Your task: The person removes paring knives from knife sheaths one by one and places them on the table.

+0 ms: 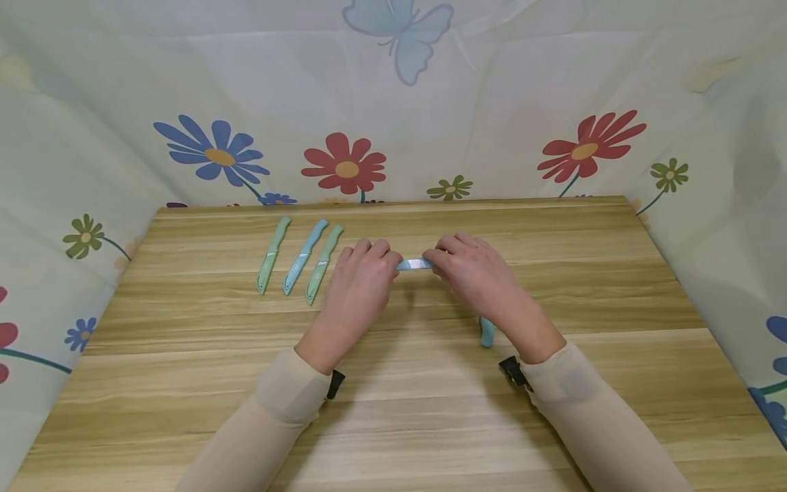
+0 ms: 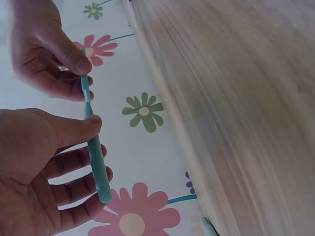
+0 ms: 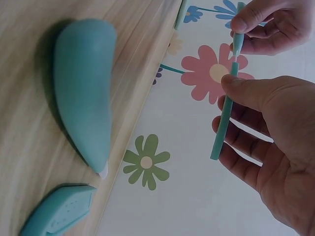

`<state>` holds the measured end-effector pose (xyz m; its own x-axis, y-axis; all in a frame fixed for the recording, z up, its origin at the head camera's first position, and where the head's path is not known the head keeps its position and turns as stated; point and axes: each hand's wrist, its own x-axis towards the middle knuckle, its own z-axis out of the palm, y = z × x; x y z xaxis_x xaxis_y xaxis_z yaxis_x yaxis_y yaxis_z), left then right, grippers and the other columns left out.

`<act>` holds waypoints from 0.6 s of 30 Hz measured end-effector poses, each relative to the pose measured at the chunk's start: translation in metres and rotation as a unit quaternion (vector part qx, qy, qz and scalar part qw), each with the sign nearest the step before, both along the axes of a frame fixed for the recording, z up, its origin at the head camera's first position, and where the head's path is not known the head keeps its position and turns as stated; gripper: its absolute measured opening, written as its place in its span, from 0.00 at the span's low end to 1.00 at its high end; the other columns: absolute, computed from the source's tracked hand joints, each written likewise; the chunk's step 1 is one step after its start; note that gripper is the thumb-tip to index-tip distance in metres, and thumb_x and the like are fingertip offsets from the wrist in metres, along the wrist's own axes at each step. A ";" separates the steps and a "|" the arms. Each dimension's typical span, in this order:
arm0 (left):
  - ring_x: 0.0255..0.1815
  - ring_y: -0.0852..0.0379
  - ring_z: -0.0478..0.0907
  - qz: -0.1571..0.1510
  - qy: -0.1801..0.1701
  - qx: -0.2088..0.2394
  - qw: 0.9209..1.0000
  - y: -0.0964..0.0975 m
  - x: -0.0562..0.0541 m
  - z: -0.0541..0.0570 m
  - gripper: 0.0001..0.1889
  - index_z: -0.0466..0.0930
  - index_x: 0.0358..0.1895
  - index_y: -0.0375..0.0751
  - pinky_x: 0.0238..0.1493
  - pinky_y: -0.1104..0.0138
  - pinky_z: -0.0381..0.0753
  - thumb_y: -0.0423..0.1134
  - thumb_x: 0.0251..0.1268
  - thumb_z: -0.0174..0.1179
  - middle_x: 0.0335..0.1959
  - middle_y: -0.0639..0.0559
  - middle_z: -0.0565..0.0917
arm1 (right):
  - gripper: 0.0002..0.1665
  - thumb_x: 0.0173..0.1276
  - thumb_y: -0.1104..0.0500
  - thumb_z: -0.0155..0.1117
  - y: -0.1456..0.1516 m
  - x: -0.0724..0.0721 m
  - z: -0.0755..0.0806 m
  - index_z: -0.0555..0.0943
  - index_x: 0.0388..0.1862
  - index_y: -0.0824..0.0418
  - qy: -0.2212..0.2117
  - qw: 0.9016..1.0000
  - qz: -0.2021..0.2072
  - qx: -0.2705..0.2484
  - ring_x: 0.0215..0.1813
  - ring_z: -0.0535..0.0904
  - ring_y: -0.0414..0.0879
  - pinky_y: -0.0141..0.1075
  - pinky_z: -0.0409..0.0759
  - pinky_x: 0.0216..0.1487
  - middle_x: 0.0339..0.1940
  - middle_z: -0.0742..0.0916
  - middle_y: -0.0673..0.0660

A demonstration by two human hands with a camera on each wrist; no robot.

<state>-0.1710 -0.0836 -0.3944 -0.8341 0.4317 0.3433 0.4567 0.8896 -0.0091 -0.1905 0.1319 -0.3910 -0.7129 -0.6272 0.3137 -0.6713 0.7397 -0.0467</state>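
A small knife with a blue handle (image 2: pixel 98 167) is held level above the table between both hands. My left hand (image 1: pixel 363 277) pinches the handle between thumb and fingers. My right hand (image 1: pixel 473 273) pinches the blue sheath (image 3: pixel 224 123) at the other end. A short bright stretch of blade (image 1: pixel 415 264) shows between handle and sheath in the head view. On the table beneath my right forearm lies another blue knife (image 1: pixel 487 333), mostly hidden in the head view; the right wrist view shows its rounded handle (image 3: pixel 86 93) and its sheath (image 3: pixel 61 211) close up.
Left of my left hand, three sheathed knives lie side by side on the wooden table (image 1: pixel 393 410): a green knife (image 1: pixel 273 256), a blue knife (image 1: pixel 305 257) and another green knife (image 1: pixel 324 265). A flower-printed cloth (image 1: pixel 492 102) rises behind the table and along its sides.
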 end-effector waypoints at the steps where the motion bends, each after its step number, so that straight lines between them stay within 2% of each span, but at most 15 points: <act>1: 0.39 0.49 0.75 0.000 0.000 0.000 1.000 0.000 0.000 0.000 0.09 0.91 0.49 0.41 0.38 0.60 0.76 0.38 0.69 0.74 0.39 0.49 0.82 | 0.14 0.73 0.60 0.75 0.000 0.000 0.000 0.89 0.55 0.60 0.000 1.000 0.000 -0.001 0.44 0.79 0.51 0.41 0.82 0.44 0.46 0.88 0.56; 18: 0.41 0.49 0.75 0.004 -0.010 0.003 1.000 -0.001 0.000 0.001 0.09 0.91 0.49 0.41 0.39 0.58 0.78 0.37 0.69 0.73 0.40 0.49 0.82 | 0.15 0.71 0.60 0.76 0.001 0.000 0.001 0.89 0.56 0.60 -0.004 1.000 -0.006 0.001 0.43 0.77 0.51 0.39 0.80 0.43 0.46 0.88 0.56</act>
